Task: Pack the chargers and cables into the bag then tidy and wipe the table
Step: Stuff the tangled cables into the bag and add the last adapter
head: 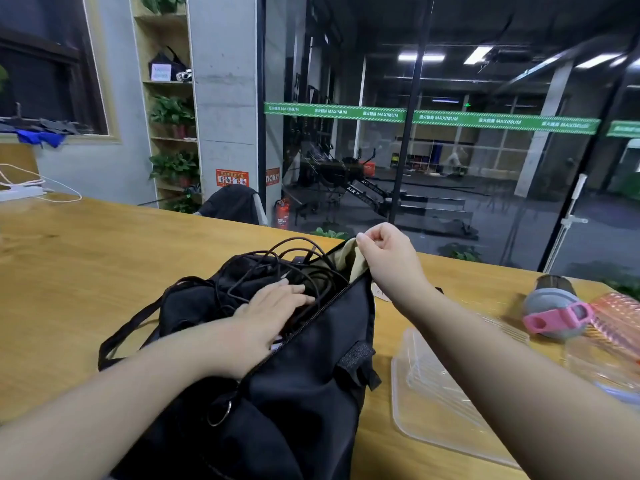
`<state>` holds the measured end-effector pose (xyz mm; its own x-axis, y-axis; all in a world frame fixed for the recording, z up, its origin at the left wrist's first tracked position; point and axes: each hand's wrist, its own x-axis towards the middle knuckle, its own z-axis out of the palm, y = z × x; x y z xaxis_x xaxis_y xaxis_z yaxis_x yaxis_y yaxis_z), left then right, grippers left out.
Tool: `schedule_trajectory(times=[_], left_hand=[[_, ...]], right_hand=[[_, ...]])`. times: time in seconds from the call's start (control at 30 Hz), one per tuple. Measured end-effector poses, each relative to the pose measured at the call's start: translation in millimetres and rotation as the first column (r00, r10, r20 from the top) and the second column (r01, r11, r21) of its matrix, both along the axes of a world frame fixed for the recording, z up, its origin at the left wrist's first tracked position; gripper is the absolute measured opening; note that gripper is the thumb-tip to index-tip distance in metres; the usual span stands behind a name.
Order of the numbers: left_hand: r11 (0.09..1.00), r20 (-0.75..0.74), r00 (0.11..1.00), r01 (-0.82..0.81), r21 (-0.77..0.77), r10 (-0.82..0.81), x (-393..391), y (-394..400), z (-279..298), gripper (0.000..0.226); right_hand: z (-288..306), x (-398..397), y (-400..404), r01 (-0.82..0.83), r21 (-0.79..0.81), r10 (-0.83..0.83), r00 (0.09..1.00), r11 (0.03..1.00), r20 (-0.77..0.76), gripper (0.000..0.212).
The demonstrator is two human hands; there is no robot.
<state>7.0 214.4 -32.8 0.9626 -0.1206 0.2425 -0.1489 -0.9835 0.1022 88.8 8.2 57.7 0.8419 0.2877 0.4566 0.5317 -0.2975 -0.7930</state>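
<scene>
A black fabric bag (298,375) with a beige lining lies open on the wooden table (86,271), straps trailing to the left. A tangle of dark cables (277,261) loops out of its mouth. My left hand (273,306) lies flat, fingers together, pressing on the cables inside the opening. My right hand (388,251) pinches the far rim of the bag and holds it up, showing the beige lining. Any chargers in the bag are hidden.
Clear plastic trays (443,393) sit to the right of the bag. Beyond them lie a grey bottle with a pink strap (554,313) and a pink ribbed item (616,323). A white power strip with white cables (20,192) rests at the far left.
</scene>
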Motion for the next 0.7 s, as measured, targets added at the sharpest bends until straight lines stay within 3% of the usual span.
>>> schedule_trajectory(times=[0.03, 0.1, 0.23, 0.3, 0.37, 0.43, 0.53, 0.6, 0.7], left_hand=[[0.996, -0.022, 0.998, 0.054, -0.078, -0.056, -11.5, -2.0, 15.9, 0.071], [0.951, -0.211, 0.962, 0.106, -0.291, -0.172, -34.0, -0.3, 48.5, 0.076], [0.831, -0.209, 0.960, 0.042, -0.555, -0.188, -55.1, 0.2, 98.2, 0.075], [0.847, -0.086, 0.996, -0.034, -0.530, -0.014, -50.1, 2.0, 103.7, 0.057], [0.901, 0.148, 0.969, -0.118, -0.417, 0.196, -42.8, 4.5, 104.2, 0.044], [0.907, 0.267, 0.900, -0.247, -0.342, 0.345, -29.0, 13.5, 91.6, 0.061], [0.795, -0.011, 0.875, -0.446, -0.411, 0.485, -14.3, 18.7, 73.3, 0.099], [0.752, -0.158, 0.883, -0.461, -0.470, 0.442, -8.8, 17.7, 64.9, 0.103], [0.782, -0.150, 0.937, -0.346, -0.519, 0.316, -9.8, 8.0, 63.4, 0.101]], right_hand=[[-0.2, 0.3, -2.1, -0.016, -0.014, 0.016, 1.000, 1.000, 0.004, 0.017], [0.6, 1.2, -5.2, -0.039, -0.031, 0.039, 0.999, 0.999, 0.020, 0.017], [1.1, 1.8, -9.1, -0.058, -0.048, 0.060, 0.997, 0.997, 0.041, 0.017], [-0.8, 1.8, -9.3, -0.068, -0.044, 0.070, 0.997, 0.997, 0.040, 0.017], [-3.2, 1.5, -8.8, -0.079, -0.038, 0.081, 0.996, 0.996, 0.028, 0.017], [-5.3, 1.5, -8.7, -0.084, -0.040, 0.085, 0.996, 0.996, 0.020, 0.017], [-6.5, 0.8, -10.8, -0.089, -0.044, 0.090, 0.996, 0.995, 0.021, 0.017], [-7.6, 1.4, -13.4, -0.084, -0.069, 0.085, 0.996, 0.994, 0.023, 0.018], [-11.7, 5.3, -17.0, -0.092, -0.057, 0.090, 0.995, 0.994, -0.033, 0.018]])
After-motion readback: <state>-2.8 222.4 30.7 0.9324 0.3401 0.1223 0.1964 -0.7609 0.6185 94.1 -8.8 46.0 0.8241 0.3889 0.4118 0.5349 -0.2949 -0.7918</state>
